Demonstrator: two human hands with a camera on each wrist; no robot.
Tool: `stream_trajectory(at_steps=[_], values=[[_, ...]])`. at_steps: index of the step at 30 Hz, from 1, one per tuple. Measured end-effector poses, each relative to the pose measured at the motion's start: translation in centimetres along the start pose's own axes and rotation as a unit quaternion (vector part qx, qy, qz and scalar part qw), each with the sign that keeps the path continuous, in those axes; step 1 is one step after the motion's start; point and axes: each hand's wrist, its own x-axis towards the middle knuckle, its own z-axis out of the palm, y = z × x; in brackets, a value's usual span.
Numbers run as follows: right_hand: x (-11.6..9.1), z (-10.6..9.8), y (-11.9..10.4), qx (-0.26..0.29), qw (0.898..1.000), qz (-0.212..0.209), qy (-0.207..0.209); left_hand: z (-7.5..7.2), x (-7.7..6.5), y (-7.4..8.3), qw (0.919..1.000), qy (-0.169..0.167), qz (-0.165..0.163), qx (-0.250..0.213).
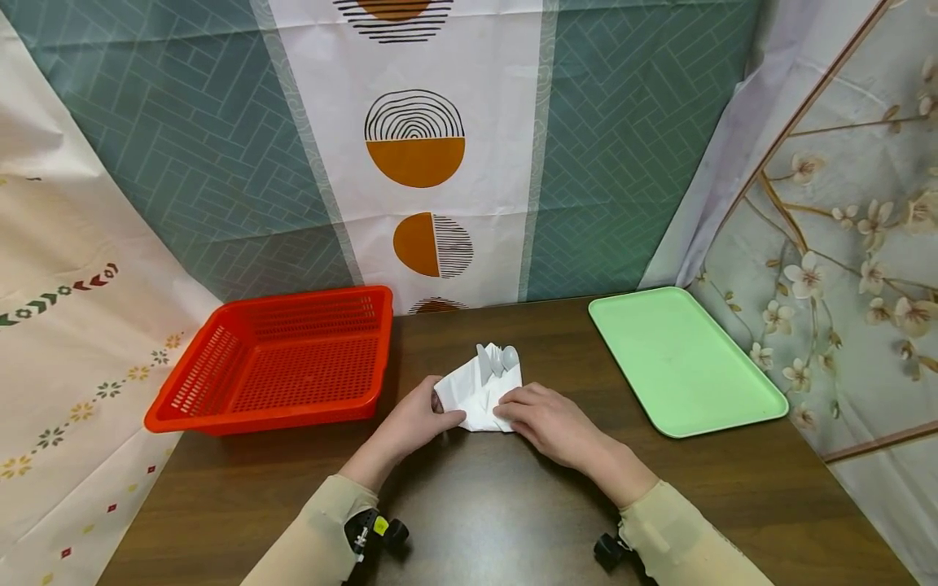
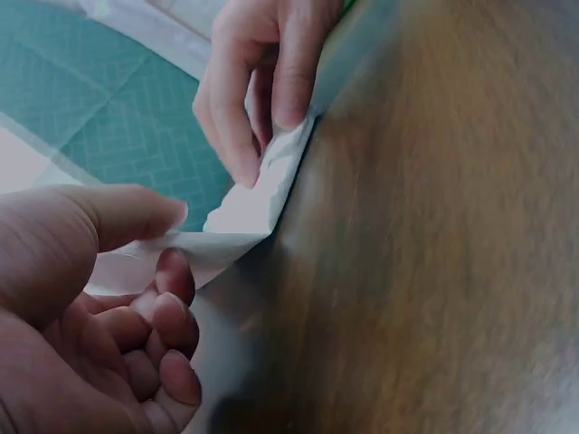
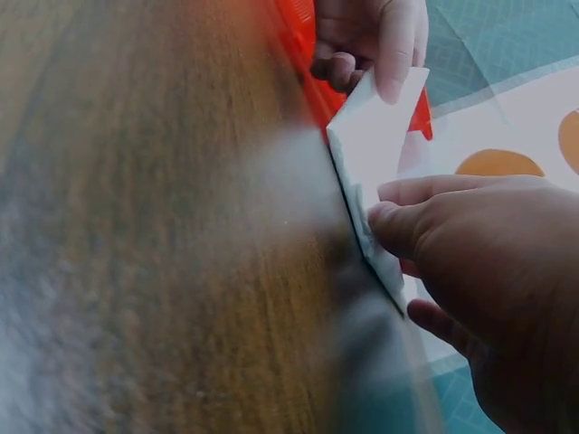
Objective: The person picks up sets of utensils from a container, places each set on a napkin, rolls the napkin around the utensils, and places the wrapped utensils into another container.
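A white paper napkin (image 1: pixel 476 400), partly folded, lies on the table in front of me in the head view. Pale plastic cutlery lies on it: a knife (image 1: pixel 484 365), a fork (image 1: pixel 497 361) and a spoon (image 1: pixel 510 357), tops sticking out past the far edge. Their lower parts are hidden under the paper. My left hand (image 1: pixel 419 417) pinches the napkin's left side between thumb and index finger, lifting that flap in the left wrist view. On the right side, my right hand (image 1: pixel 545 423) has thumb and index fingertips close together on the paper, pinching it near the fold.
A red perforated plastic basket (image 1: pixel 271 419) stands at the left back of the brown wooden table (image 1: pixel 498 521). At the right back lies a light green tray (image 1: pixel 681 358). Patterned cloth (image 1: pixel 623 155) hangs behind and along both sides.
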Motion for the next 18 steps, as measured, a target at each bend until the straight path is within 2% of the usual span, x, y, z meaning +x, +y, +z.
stream_trajectory(at_steps=[2, 5, 7, 8, 10, 13, 15, 17, 18], values=[[0.1, 0.0, 0.0, 0.001, 1.000, -0.003, -0.003, 0.3, -0.1, -0.1, 0.9999, -0.010, 0.002, 0.007], [0.1, -0.1, -0.1, 0.000, 1.000, -0.004, -0.006, 0.9, 0.0, -0.4, 0.9975, 0.000, 0.025, 0.067], [0.1, -0.1, -0.1, -0.001, 1.000, -0.004, -0.007, 1.5, 0.5, -1.2, 0.9925, 0.020, 0.054, 0.108], [0.1, -0.1, -0.1, -0.002, 1.000, -0.004, -0.007, 1.7, 0.6, -1.3, 0.9902, 0.028, 0.065, 0.120], [0.1, -0.1, -0.1, -0.007, 1.000, -0.006, -0.008, 2.5, 1.3, -2.5, 0.9851, 0.043, 0.096, 0.136], [0.2, -0.2, -0.1, -0.021, 1.000, -0.011, -0.012, 2.8, 1.3, -2.1, 0.9842, 0.046, 0.104, 0.135], [0.2, -0.2, -0.2, -0.030, 0.999, -0.014, -0.015, 2.8, 0.9, -0.9, 0.9847, 0.044, 0.102, 0.134], [0.3, -0.2, -0.2, -0.036, 0.999, -0.016, -0.016, 2.6, 0.2, 1.1, 0.9858, 0.042, 0.091, 0.135], [0.3, -0.2, -0.2, -0.039, 0.999, -0.016, -0.016, 2.8, 0.1, 1.4, 0.9848, 0.043, 0.093, 0.140]])
